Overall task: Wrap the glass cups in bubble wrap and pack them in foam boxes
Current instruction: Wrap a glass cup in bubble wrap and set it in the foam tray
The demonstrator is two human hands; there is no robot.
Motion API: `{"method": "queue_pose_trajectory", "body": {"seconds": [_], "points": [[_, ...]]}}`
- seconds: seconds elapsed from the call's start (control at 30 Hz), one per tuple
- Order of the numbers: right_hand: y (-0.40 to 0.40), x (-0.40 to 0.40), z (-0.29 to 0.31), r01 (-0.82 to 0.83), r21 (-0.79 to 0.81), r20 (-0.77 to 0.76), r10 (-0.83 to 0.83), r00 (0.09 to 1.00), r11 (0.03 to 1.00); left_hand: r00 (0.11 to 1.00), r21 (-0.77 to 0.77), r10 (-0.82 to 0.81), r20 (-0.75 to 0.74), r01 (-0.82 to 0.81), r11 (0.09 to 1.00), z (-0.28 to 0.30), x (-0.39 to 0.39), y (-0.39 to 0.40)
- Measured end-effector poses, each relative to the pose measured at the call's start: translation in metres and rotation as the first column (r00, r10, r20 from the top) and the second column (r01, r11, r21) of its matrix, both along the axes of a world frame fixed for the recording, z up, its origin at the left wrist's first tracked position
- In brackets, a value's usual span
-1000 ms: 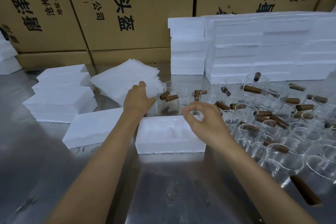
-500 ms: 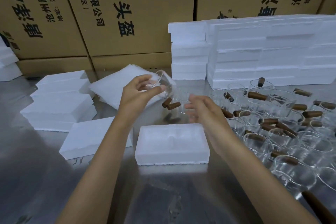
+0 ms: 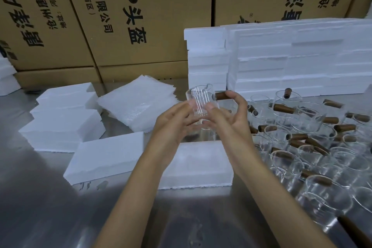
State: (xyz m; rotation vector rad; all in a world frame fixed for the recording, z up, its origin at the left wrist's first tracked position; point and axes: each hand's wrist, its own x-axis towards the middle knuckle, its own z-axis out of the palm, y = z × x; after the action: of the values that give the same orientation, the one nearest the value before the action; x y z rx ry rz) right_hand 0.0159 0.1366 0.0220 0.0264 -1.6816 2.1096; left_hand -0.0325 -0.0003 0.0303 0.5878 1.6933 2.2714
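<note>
- The left hand point(image 3: 173, 121) and the right hand point(image 3: 227, 119) hold one glass cup point(image 3: 199, 102) up in the air, over the open foam box point(image 3: 198, 164) on the worktop point(image 3: 50, 207).
- Both hands grip the cup. The left fingers curl round its side. The right thumb and fingers hold its side, and one right finger is by the brown handle point(image 3: 222, 95).
- The cup has no bubble wrap on it yet, so I think the job is at its start for this cup.
- The open box looks empty from here, but the arms hide part of it.
- A pile of bubble wrap point(image 3: 138, 106) lies just behind the hands, ready to use.
- Next the cup needs a sheet of wrap, and then it goes into the box.
- Lots of bare cups point(image 3: 322, 147) wait on the right. I can count more than fifteen, but they overlap and are clear, so I cannot tell the true number.
- One flat foam piece point(image 3: 106, 157) lies just left of the open box. It may be a lid.
- A small stack of foam point(image 3: 62, 119) sits at the left, about four pieces.
- A big stack of foam point(image 3: 291, 56) stands at the back, too many to count.
- Big cardboard boxes point(image 3: 141, 16) stand behind it all; I see about four.
</note>
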Motion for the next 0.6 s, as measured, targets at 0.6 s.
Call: {"method": "queue_pose_trajectory", "body": {"seconds": [0.6], "points": [[-0.016, 0.004, -0.034, 0.337, 0.359, -0.207, -0.278, 0.938, 0.870, 0.975, 0.019, 0.197, 0.103, -0.200, 0.980, -0.009, 0.012, 0.009]]}}
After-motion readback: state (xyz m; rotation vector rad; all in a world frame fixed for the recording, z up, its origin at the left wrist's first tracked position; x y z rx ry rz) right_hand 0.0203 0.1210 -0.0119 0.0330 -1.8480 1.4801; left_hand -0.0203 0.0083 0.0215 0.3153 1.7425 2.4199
